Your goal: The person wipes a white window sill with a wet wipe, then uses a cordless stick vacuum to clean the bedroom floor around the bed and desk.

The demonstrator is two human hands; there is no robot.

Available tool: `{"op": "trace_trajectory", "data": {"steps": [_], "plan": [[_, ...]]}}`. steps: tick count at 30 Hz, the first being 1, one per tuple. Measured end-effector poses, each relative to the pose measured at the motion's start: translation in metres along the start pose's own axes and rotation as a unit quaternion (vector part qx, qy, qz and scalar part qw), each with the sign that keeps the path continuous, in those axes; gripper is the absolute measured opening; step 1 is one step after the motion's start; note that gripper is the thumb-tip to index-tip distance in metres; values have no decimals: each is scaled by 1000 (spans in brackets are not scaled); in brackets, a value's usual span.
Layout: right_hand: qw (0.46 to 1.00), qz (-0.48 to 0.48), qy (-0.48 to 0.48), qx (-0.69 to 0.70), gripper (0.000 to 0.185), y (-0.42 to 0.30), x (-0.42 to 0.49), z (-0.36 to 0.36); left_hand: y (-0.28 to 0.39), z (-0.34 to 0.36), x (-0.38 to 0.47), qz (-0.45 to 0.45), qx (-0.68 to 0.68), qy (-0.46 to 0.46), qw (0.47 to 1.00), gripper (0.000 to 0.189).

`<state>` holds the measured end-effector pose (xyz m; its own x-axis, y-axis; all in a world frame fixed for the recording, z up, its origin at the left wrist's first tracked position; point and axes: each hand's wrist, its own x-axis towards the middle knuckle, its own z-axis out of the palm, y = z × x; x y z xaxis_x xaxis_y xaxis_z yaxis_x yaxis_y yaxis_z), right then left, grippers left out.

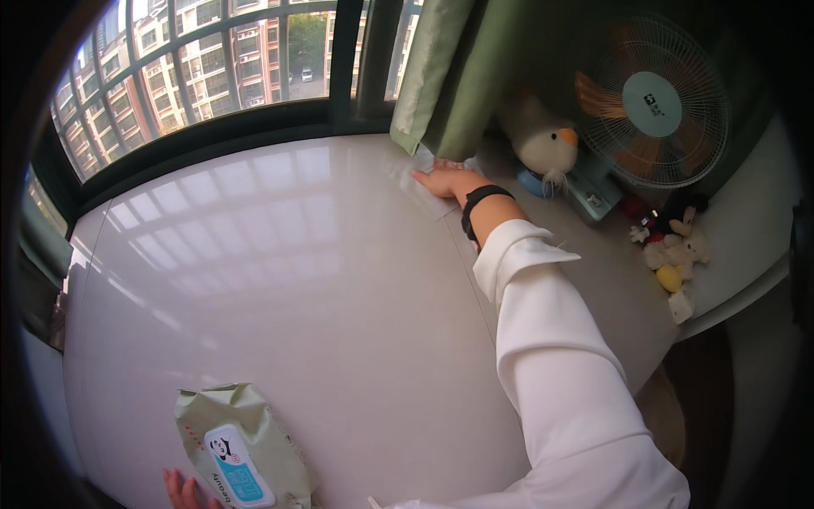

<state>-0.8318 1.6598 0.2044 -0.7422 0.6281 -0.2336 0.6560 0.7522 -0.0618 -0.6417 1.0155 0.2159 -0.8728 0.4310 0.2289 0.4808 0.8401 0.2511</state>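
My right hand (448, 178) reaches far out and presses a white wipe (439, 205) flat on the glossy tiled window ledge (305, 305), by the foot of the green curtain. Its fingers look spread on the wipe. At the bottom left, the fingertips of my left hand (184, 488) show beside a pale green pack of wet wipes (245, 439) with a white and blue lid; the rest of that hand is cut off by the picture's edge. Whether it touches the pack, I cannot tell.
Green curtains (439, 76) hang beside the barred window (210, 70). On the right stand a plush bird (540, 146), an electric fan (652, 105) and several small plush toys (677, 245). A tile seam runs beneath my right arm. The ledge ends at the lower right.
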Motion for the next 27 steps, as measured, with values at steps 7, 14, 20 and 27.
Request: {"op": "trace_trajectory", "data": {"steps": [7, 14, 20, 27], "plan": [[957, -274, -61, -73, 83, -44, -115, 15, 1, -4, -2, 4, 7, 11, 1000, 36], [971, -230, -36, -45, 82, 78, -158, 22, -4, 0, -6, 16, 41, 24, 999, 31], [999, 45, -4, 17, 82, 263, -207, 17, -11, 5, -8, 27, 57, 44, 997, 31], [998, 61, 17, 6, 81, 313, -308, 45, -28, 10, -9, 112, 108, 56, 986, 32]]}}
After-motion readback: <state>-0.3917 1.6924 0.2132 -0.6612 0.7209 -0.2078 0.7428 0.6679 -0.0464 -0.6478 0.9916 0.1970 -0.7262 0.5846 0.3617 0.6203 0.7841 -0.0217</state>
